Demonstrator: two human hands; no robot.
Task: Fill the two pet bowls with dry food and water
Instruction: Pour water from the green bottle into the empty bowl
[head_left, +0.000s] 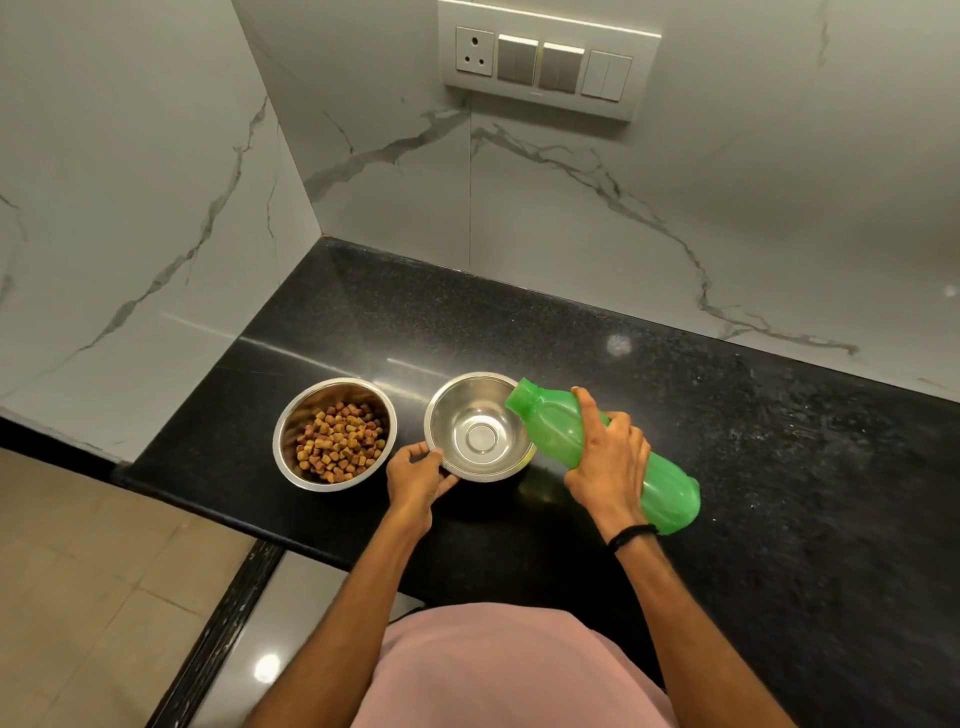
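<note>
Two steel bowls stand side by side on the black counter (727, 415). The left bowl (291, 421) holds brown and tan dry food (340, 441). The right bowl (480, 426) looks empty and shiny inside. My left hand (415, 480) pinches the right bowl's near-left rim. My right hand (610, 462) grips a green plastic bottle (670, 491) round its middle. The bottle is tilted, with its open neck over the right bowl's rim. No water stream is visible.
Marble-patterned walls close off the counter at the back and left, meeting in a corner. A switch panel (545, 57) with a socket sits high on the back wall. The counter's front edge drops to a tiled floor (78, 571) at the left.
</note>
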